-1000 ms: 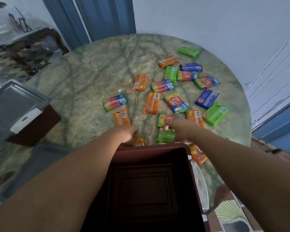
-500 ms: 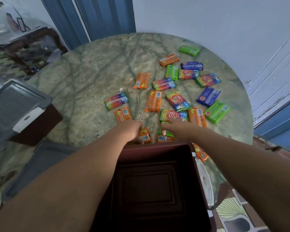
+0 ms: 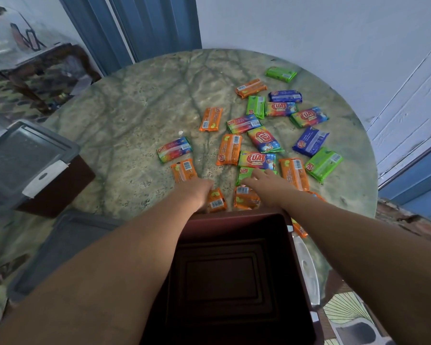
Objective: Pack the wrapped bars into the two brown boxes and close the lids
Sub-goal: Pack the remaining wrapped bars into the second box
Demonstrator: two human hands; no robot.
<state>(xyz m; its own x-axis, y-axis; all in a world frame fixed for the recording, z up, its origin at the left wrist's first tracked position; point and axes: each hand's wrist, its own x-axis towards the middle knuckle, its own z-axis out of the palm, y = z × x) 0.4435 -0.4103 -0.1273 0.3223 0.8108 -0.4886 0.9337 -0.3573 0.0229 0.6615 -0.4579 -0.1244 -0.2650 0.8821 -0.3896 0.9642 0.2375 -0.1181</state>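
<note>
Two brown boxes (image 3: 234,270), seven orange bars (image 3: 210,119); left hand (image 3: 197,192) grips one, right hand (image 3: 264,183) spread flat

Two bare forearms, no sleeves, left grip (image 3: 197,192), right grip (image 3: 266,185), no rings

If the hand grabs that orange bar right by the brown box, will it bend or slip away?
The orange bar looks flat and boxy, so it probably stays fairly stiff. Its wrapper seems shiny, so it may slide a little on the smooth stone table. It looks small beside the left hand, so likely light. It should not roll.
</note>
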